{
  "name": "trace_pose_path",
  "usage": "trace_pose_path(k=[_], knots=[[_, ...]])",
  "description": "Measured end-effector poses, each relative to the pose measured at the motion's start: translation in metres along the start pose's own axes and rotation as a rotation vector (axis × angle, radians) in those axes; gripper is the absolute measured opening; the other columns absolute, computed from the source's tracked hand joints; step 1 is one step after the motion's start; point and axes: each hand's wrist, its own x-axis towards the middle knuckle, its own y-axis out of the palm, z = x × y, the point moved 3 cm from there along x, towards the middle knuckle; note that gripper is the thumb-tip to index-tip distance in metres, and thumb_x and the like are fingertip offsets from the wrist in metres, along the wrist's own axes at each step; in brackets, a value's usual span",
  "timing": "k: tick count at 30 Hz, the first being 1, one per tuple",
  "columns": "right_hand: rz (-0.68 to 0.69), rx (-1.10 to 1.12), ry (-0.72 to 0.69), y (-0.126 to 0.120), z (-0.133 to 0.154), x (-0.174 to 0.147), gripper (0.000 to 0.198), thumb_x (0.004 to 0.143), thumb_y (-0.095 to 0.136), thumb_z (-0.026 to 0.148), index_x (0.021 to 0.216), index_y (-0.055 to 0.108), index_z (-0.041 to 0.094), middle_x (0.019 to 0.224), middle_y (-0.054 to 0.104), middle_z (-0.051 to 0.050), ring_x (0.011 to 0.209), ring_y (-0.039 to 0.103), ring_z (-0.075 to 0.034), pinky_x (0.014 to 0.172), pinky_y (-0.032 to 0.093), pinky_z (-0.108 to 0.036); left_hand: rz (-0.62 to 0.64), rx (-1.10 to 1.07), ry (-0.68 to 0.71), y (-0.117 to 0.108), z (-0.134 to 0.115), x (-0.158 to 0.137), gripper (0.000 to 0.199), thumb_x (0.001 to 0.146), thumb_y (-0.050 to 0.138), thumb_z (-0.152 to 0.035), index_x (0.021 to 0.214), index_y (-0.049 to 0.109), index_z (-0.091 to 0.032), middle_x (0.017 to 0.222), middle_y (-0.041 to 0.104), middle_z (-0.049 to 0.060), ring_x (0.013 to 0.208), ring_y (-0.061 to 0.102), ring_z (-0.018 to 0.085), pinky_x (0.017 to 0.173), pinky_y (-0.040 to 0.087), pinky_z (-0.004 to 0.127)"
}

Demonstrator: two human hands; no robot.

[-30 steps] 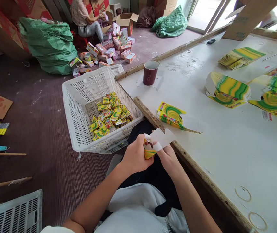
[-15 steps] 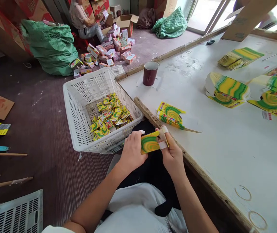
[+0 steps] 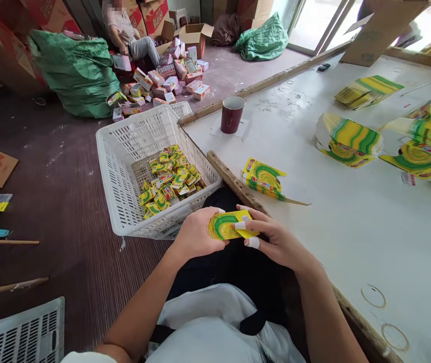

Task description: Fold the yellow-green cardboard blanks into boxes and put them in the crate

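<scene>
The left hand (image 3: 196,233) has its grip closed around one end of a small yellow-and-green box (image 3: 221,228), above the lap, near the white basket (image 3: 114,174) and bench (image 3: 336,217). The right hand (image 3: 285,243) touches the other end; whether its grip pinches is unclear.

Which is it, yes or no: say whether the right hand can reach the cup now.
Probably yes, if the right hand leaves the box: the cup stands upright, uncovered, on a sheet on the table.
</scene>
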Motion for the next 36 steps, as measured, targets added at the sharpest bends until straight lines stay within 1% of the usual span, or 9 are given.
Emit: trace_pose_path(k=[2, 8, 13, 16, 19, 21, 25, 31, 36], knots=[[0.037, 0.041, 0.014, -0.003, 0.0, -0.001, 0.03, 0.087, 0.068, 0.041, 0.113, 0.072, 0.027, 0.142, 0.058, -0.014, 0.135, 0.051, -0.031, 0.1, 0.052, -0.044, 0.019, -0.016, 0.004, 0.003, -0.002, -0.001, 0.052, 0.057, 0.08, -0.022, 0.106, 0.064, -0.02, 0.101, 0.073, 0.004, 0.091, 0.068, 0.024, 0.082, 0.052, 0.036], [-0.188, -0.028, 0.029, 0.019, -0.004, -0.001, 0.025, 0.091, 0.063, 0.037, 0.111, 0.072, 0.026, 0.148, 0.051, -0.015, 0.136, 0.05, -0.031, 0.102, 0.049, -0.046, -0.046, -0.006, 0.003, 0.009, 0.003, -0.001, 0.047, 0.061, 0.077, -0.026, 0.106, 0.064, -0.018, 0.099, 0.073, 0.006, 0.09, 0.068, 0.025, 0.081, 0.052, 0.038], [-0.171, -0.091, -0.046, 0.023, -0.002, 0.001, 0.023, 0.091, 0.062, 0.038, 0.108, 0.07, 0.025, 0.143, 0.054, -0.016, 0.132, 0.054, -0.029, 0.098, 0.052, -0.043, -0.024, -0.05, 0.011, 0.007, 0.007, 0.0, 0.052, 0.059, 0.079, -0.025, 0.109, 0.063, -0.018, 0.102, 0.071, 0.006, 0.092, 0.068, 0.025, 0.084, 0.054, 0.039], [-0.251, -0.138, -0.06, 0.014, -0.002, 0.001, 0.019, 0.09, 0.064, 0.037, 0.104, 0.068, 0.025, 0.137, 0.057, -0.016, 0.126, 0.058, -0.029, 0.095, 0.054, -0.042, -0.132, -0.086, 0.021, 0.007, 0.008, 0.003, 0.058, 0.059, 0.082, -0.022, 0.112, 0.06, -0.019, 0.113, 0.066, 0.008, 0.106, 0.064, 0.026, 0.094, 0.051, 0.042], [-0.373, -0.196, -0.027, 0.011, -0.003, -0.002, 0.022, 0.088, 0.066, 0.036, 0.107, 0.064, 0.025, 0.131, 0.059, -0.016, 0.124, 0.059, -0.031, 0.093, 0.055, -0.044, -0.298, -0.315, -0.117, 0.007, 0.017, 0.005, 0.065, 0.055, 0.086, -0.03, 0.111, 0.055, -0.02, 0.116, 0.063, 0.01, 0.104, 0.065, 0.026, 0.088, 0.054, 0.042], [-0.412, -0.228, 0.002, 0.014, -0.005, -0.004, 0.025, 0.088, 0.066, 0.037, 0.11, 0.063, 0.026, 0.133, 0.058, -0.016, 0.121, 0.061, -0.031, 0.091, 0.055, -0.045, -0.287, -0.594, -0.221, 0.012, 0.024, 0.006, 0.062, 0.056, 0.086, -0.039, 0.104, 0.052, -0.021, 0.104, 0.067, 0.007, 0.091, 0.069, 0.024, 0.078, 0.057, 0.038], [-0.409, -0.29, -0.006, 0.022, -0.004, -0.003, 0.021, 0.09, 0.062, 0.035, 0.109, 0.063, 0.026, 0.137, 0.056, -0.015, 0.125, 0.059, -0.032, 0.094, 0.055, -0.047, -0.222, -0.935, -0.3, 0.018, 0.026, 0.007, 0.053, 0.063, 0.083, -0.042, 0.099, 0.05, -0.021, 0.078, 0.07, -0.001, 0.07, 0.069, 0.016, 0.071, 0.056, 0.03], [-0.317, -0.26, -0.054, 0.02, -0.001, -0.004, 0.013, 0.091, 0.062, 0.031, 0.102, 0.063, 0.024, 0.136, 0.056, -0.017, 0.128, 0.056, -0.031, 0.094, 0.055, -0.044, -0.301, -0.974, -0.311, 0.013, 0.02, 0.007, 0.057, 0.059, 0.085, -0.037, 0.102, 0.052, -0.019, 0.073, 0.071, -0.002, 0.061, 0.066, 0.013, 0.057, 0.05, 0.023], [-0.304, -0.021, 0.018, 0.022, -0.006, -0.008, 0.041, 0.096, 0.052, 0.037, 0.135, 0.045, 0.025, 0.145, 0.05, -0.017, 0.133, 0.051, -0.028, 0.103, 0.05, -0.046, -0.258, -0.945, -0.299, 0.011, 0.016, 0.005, 0.061, 0.063, 0.082, -0.033, 0.115, 0.053, -0.018, 0.076, 0.07, -0.002, 0.063, 0.065, 0.013, 0.053, 0.046, 0.02]])
